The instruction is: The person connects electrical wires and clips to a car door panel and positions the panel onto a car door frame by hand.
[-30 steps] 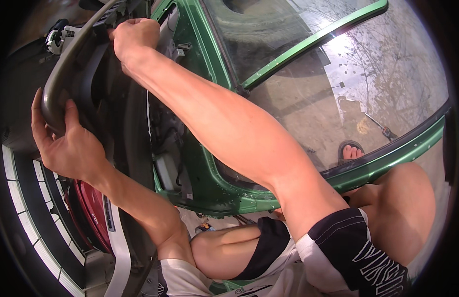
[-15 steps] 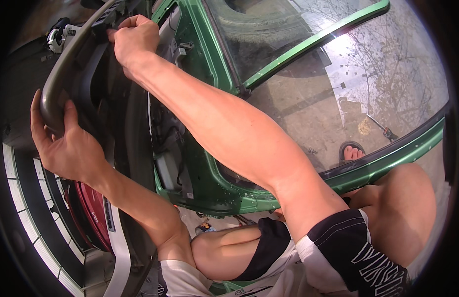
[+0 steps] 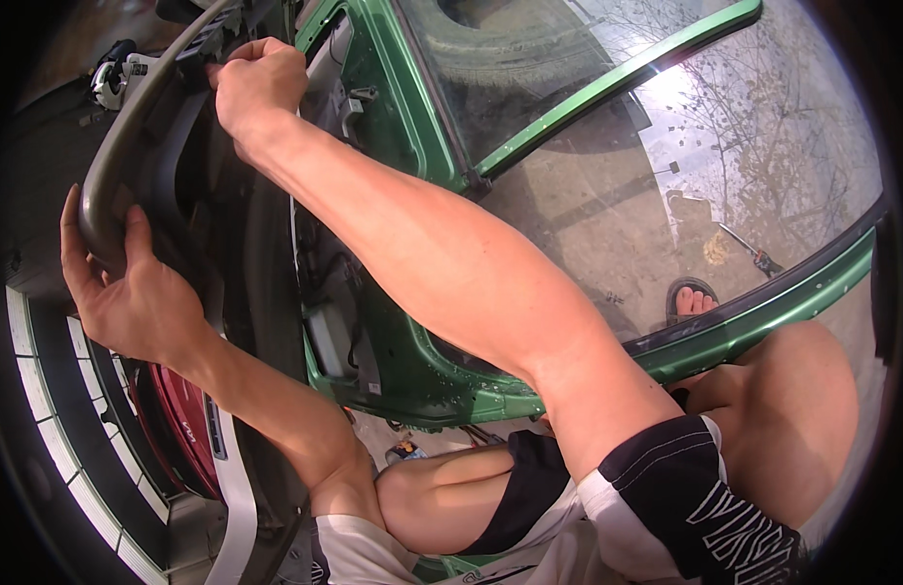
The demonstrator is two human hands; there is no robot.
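Observation:
A long dark grey-brown plastic trim panel [image 3: 103,180] runs up the left of the view, with black fittings along its upper inner side. My left hand [image 3: 130,292] is wrapped round its lower end, thumb on the inner face and fingers round the outer edge. Higher up, my right hand [image 3: 258,88] is closed on the inner edge of that panel, its fingertips mostly hidden. Right of my hands lies a green vehicle door [image 3: 412,127] with glass, its bare inner metal and some wiring showing.
A red car panel [image 3: 183,429] with a pale strip stands at lower left, beside black-and-white tiling [image 3: 27,380]. A white-and-black object [image 3: 110,78] sits at upper left. A screwdriver [image 3: 753,255] shows on the ground through the glass, near my sandalled foot [image 3: 693,300]. My bare knees fill the lower part.
Compared with half a second ago, my right hand has shifted slightly left and my left hand slightly down. Both still hold the trim panel.

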